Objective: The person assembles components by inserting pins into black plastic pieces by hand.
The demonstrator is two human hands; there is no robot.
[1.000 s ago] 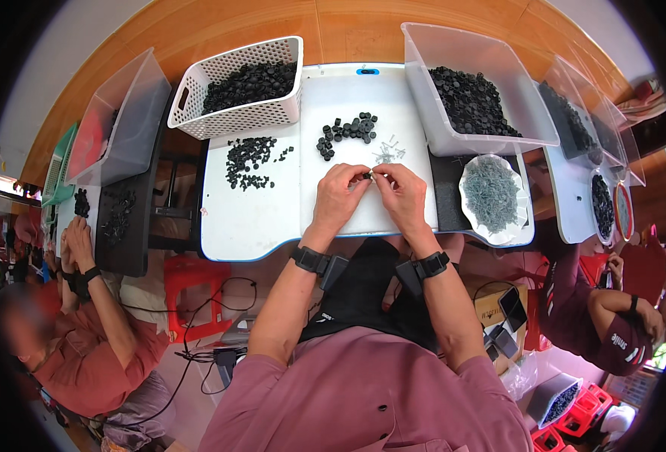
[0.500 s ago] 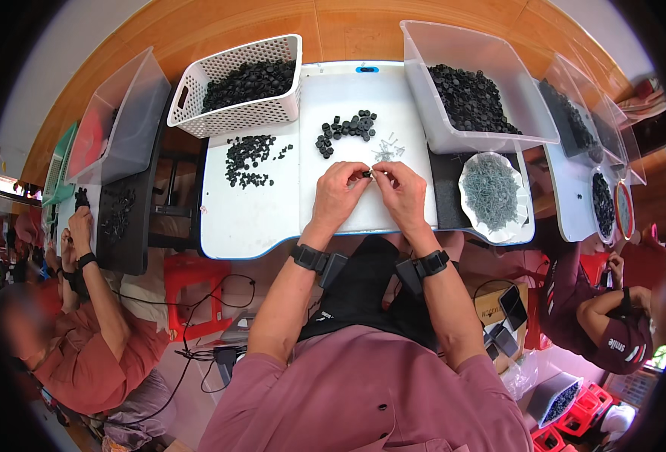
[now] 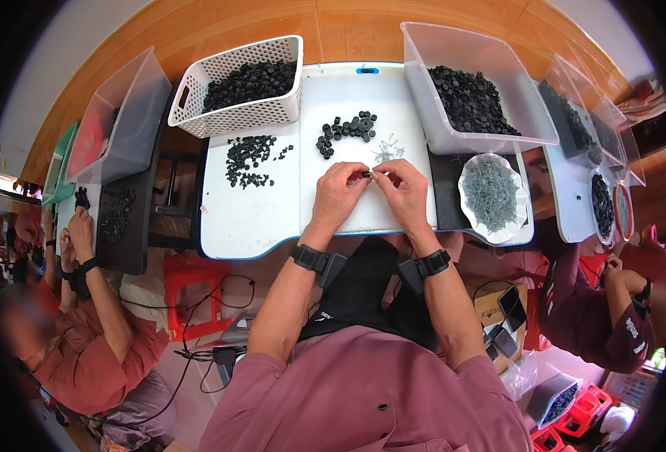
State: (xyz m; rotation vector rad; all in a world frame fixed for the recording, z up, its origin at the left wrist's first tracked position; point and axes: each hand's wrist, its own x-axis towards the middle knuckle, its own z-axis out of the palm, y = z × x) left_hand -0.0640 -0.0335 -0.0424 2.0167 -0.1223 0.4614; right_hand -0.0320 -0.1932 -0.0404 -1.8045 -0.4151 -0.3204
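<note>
Black small part (image 3: 366,174) sits pinched in left hand (image 3: 337,193), beside right hand (image 3: 404,193).

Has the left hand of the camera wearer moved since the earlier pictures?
No, not noticeably: judged against the blue-rimmed slot in the table, the left hand stays in the same place, nearer the wearer than the black caps.

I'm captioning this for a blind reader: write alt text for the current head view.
A person's left hand pinches a small black piece close to the right hand above a white table. Beyond lie black pieces and thin pale pins; a perforated basket and a translucent bin hold black parts, a scalloped dish greyish pins.
</note>
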